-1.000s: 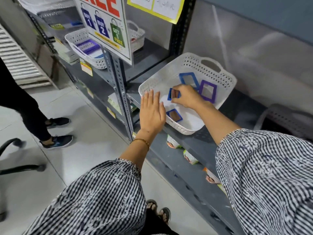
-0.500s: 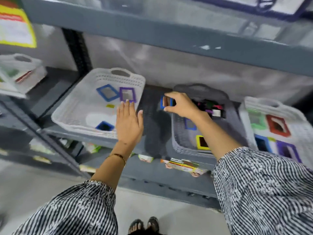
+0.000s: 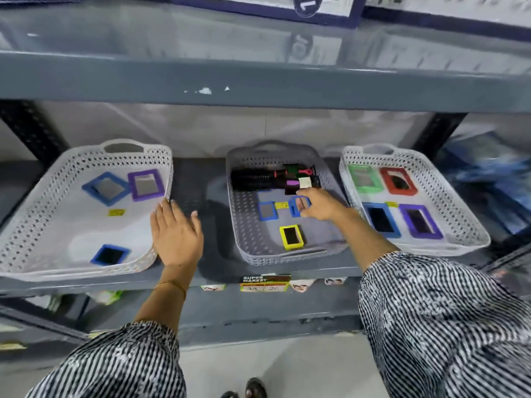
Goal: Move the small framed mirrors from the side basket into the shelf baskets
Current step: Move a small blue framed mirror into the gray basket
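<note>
I see three baskets side by side on the grey shelf (image 3: pixel 258 271). My right hand (image 3: pixel 319 203) reaches into the middle grey basket (image 3: pixel 244 225) and pinches a small blue-framed mirror (image 3: pixel 297 206) between thumb and fingertips; whether it touches the basket floor or is held just above it, I cannot tell. Just to its left lies another blue mirror (image 3: pixel 266 211), with a yellow sticker (image 3: pixel 281 205) between the two. A yellow-framed mirror (image 3: pixel 291 237) lies nearer the front of the same basket. At the back of this basket lie dark hairbrushes (image 3: pixel 253 179) with pink and green parts.

My left hand (image 3: pixel 176 232) is flat and spread, holding nothing, palm down over the shelf beside the right edge of the left white basket (image 3: pixel 34 225); the fingertips are at or just beside its rim. That basket holds a blue mirror (image 3: pixel 106 188) and a purple mirror (image 3: pixel 146 185) toward the back, plus a dark blue-framed one (image 3: pixel 110 255) at the front.

The right white basket (image 3: pixel 459 219) holds four mirrors: green (image 3: pixel 363 178), red (image 3: pixel 398 181), blue (image 3: pixel 380 219) and purple (image 3: pixel 421 221). Both my sleeves are black-and-white striped.
</note>
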`<state>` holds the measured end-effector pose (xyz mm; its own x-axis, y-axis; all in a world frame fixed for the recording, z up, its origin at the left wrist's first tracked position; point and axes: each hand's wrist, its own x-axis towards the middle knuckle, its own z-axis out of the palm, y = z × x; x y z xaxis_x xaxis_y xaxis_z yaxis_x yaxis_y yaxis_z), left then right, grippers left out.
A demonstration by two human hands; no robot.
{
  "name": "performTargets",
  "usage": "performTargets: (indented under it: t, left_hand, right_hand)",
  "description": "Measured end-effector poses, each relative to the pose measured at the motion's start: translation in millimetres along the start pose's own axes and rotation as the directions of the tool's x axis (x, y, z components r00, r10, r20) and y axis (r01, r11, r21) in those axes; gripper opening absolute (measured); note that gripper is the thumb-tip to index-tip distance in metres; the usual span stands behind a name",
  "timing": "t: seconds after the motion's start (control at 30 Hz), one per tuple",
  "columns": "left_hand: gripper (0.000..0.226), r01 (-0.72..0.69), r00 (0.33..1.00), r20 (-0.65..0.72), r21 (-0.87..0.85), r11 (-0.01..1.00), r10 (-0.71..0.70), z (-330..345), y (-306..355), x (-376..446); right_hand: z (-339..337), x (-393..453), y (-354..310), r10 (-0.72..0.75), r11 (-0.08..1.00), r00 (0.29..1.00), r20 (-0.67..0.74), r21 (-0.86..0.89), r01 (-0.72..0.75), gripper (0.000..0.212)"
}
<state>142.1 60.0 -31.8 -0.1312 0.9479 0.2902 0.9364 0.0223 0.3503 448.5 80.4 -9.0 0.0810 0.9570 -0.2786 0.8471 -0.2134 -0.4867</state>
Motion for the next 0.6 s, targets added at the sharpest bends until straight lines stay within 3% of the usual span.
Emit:
performTargets:
  t: [0.1,0.2,0.27,0.43,0.6]
  left_hand:
    - [0.060,-0.011,1.000,-0.001,0.026,1.000,0.011,2.2,-1.9,0.6]
    - [0.059,-0.024,1.000,-0.007,0.053,0.998,0.024,4.3,-3.8,0.1]
    - [0.059,-0.027,1.000,-0.011,0.066,0.997,0.028,5.3,-3.4,0.1]
    - [0.060,-0.029,1.000,0.005,0.115,0.993,0.028,6.7,-4.0,1.1]
    - [0.061,-0.025,1.000,0.013,0.126,0.992,0.023,7.2,-3.9,0.8]
  right_hand:
    - [-0.3,1.3,2.8,-0.013,1.000,1.000,-0.003,0.018,0.013,0.011]
    - [-0.4,3.9,2.5,-0.024,0.999,1.000,0.012,0.028,0.024,0.044]
    - [-0.6,6.6,3.4,-0.034,0.999,0.999,0.015,0.019,0.033,0.053]
    - [-0.4,7.2,3.1,-0.048,0.999,0.998,0.029,-0.015,0.049,0.023]
    - [1.8,7.5,2.4,-0.056,0.998,0.997,0.053,-0.021,0.057,0.028]
